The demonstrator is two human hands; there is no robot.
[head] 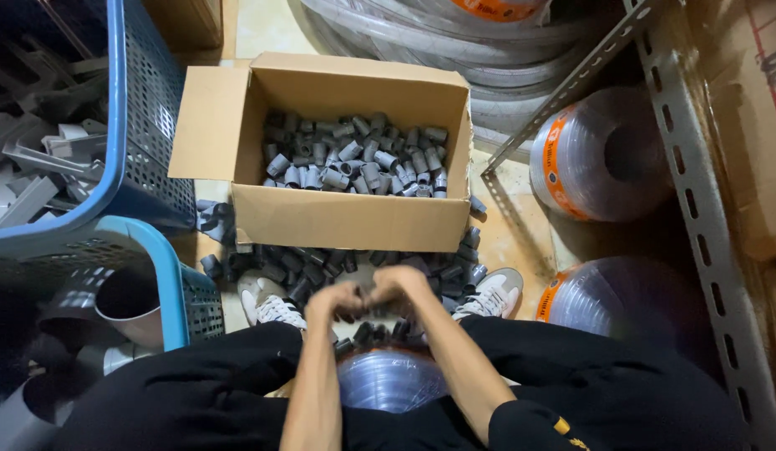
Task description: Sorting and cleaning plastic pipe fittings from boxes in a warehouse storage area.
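Observation:
My left hand [336,301] and my right hand [402,286] meet low in the middle, fingers curled together around small dark grey pipe fittings; what exactly sits between the fingers is hidden. Beneath and ahead of the hands lies a heap of grey fittings [321,266] on the floor. Just beyond it stands an open cardboard box [350,219] partly filled with lighter grey fittings [358,159]. A coil of clear hose [389,380] rests between my knees, with a few fittings on its top.
Two blue mesh plastic baskets [150,125] holding grey plastic parts and pipe pieces stand at the left. Rolls of clear hose [601,154] lie at the right beside a slotted metal shelf frame [697,192]. My white sneakers [275,305] flank the heap.

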